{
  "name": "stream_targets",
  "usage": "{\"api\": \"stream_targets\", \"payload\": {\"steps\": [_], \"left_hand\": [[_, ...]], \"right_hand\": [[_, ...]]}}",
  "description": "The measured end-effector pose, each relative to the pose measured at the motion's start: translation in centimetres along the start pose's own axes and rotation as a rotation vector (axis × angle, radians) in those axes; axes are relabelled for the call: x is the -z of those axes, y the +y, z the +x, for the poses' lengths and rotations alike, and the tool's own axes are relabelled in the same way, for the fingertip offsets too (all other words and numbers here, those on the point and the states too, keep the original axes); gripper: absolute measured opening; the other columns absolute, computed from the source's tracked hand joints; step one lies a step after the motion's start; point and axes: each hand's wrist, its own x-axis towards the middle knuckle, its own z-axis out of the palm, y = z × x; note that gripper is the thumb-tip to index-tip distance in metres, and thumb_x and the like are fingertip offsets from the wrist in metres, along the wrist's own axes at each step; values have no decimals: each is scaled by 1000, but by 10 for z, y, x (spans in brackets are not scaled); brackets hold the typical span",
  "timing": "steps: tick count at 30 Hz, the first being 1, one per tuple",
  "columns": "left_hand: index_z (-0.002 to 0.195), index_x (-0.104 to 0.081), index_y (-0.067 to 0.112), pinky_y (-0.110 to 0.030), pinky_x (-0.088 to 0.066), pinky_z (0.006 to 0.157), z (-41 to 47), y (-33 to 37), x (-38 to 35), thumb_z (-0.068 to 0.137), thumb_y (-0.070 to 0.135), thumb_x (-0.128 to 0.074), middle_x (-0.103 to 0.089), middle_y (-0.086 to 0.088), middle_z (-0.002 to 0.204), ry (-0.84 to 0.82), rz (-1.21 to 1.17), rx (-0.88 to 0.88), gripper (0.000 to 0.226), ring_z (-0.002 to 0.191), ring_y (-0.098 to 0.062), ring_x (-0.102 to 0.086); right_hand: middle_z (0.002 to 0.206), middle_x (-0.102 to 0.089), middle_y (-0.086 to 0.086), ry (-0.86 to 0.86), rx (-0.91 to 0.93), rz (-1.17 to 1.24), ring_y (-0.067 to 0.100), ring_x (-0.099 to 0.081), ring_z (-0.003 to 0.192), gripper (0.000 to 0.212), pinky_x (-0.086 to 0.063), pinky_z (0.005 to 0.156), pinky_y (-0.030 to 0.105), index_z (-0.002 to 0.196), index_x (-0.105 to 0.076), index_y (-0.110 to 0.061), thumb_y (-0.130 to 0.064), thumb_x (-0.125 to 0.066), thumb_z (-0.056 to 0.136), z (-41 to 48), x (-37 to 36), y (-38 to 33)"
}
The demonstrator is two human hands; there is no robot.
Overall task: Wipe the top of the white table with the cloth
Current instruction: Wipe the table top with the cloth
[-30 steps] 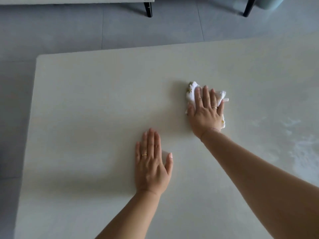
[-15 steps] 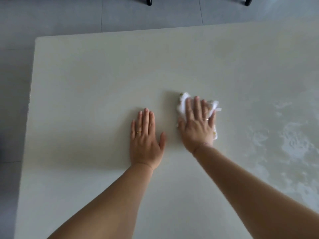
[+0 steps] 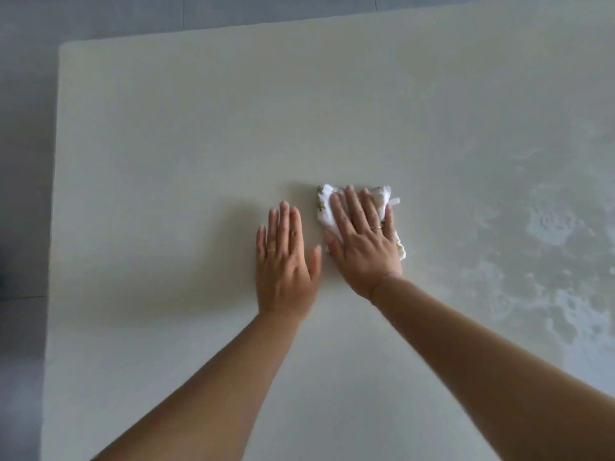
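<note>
White and crumpled, with small yellowish marks along its edges, the cloth [image 3: 327,211] lay near the middle of the pale desk [image 3: 166,161]. The right hand [image 3: 362,244] pressed it flat, fingers [image 3: 353,207] straight and close together. The left hand [image 3: 286,261] rested palm-down just beside it, fingers straight. Wet patches [image 3: 549,224] shone towards the desk's right side.

Smooth, faintly glossy white table [image 3: 166,144]; soft crumpled white cloth [image 3: 327,211].
</note>
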Motion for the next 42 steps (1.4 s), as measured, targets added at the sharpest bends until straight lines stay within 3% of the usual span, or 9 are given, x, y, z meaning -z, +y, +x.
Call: {"api": "stream_targets", "payload": {"steps": [3, 9, 15, 21, 25, 28, 33, 39, 42], "left_hand": [[146, -28, 2, -43, -14, 117, -41, -1, -6, 93, 40, -31, -24, -14, 154, -70, 38, -75, 65, 144, -28, -21], [147, -26, 3, -43, -14, 117, -46, -1, -12, 92, 41, -30, -22, -13, 156, -90, 106, -53, 67, 145, -27, -18], [145, -31, 2, -44, -20, 116, -47, -1, -10, 91, 39, -33, -26, -14, 154, -55, 68, -55, 65, 143, -28, -23], [146, -30, 3, -43, -17, 117, -46, 0, -10, 90, 39, -34, -26, -14, 154, -50, 40, -52, 67, 144, -28, -23], [146, -27, 2, -43, -13, 117, -46, -2, -10, 86, 39, -33, -23, -15, 155, -75, 48, -67, 71, 144, -29, -21], [147, -25, 4, -41, -9, 118, -47, -2, -12, 87, 40, -30, -21, -13, 156, -64, 43, -64, 71, 145, -27, -18], [149, -21, 5, -40, -6, 118, -47, -2, -16, 91, 39, -37, -17, -12, 157, -49, 55, -56, 69, 146, -26, -14], [150, -11, 7, -39, 5, 118, -50, -2, -14, 94, 41, -38, -7, -10, 159, -90, 100, -32, 70, 147, -25, -4], [150, -15, 6, -41, 1, 118, -72, -1, -8, 94, 41, -39, -11, -11, 159, -38, 54, 133, 69, 147, -26, -6]], "right_hand": [[159, -11, -3, 1, 180, -85, 17, -6, 146, 59, 6, 117, 36, 150, -11, -31, -51, -14, 95, -7, 11, 46], [160, 1, -2, 62, -372, 79, 17, 5, 146, 59, 8, 117, 44, 150, -3, -31, -47, -23, 97, -19, -1, 33], [158, -16, -1, -16, 182, -73, 20, -12, 146, 57, -4, 117, 41, 149, -13, -30, -47, -22, 96, -63, -2, 35], [160, -2, 0, 49, -436, 61, 18, 5, 146, 61, 6, 117, 43, 150, -2, -31, -48, -23, 96, -71, -5, 51], [158, -8, -1, 10, -65, 15, 21, -3, 147, 59, 5, 117, 43, 150, -10, -28, -47, -24, 96, -110, -24, -12], [158, -13, -3, -10, 116, -64, 16, -4, 146, 56, 5, 117, 37, 149, -8, -34, -49, -18, 96, -117, -14, 33], [160, 4, -3, 73, -486, 98, 15, 9, 146, 58, 10, 117, 42, 150, 0, -33, -48, -20, 97, -112, -16, 40], [158, -11, -2, -29, 169, -70, 21, -8, 146, 59, 1, 117, 40, 150, -14, -29, -48, -20, 94, -154, -18, 20], [159, -8, -4, -18, -52, -28, 15, 0, 146, 56, 7, 116, 37, 149, -6, -34, -50, -15, 96, -158, -11, 68]]}}
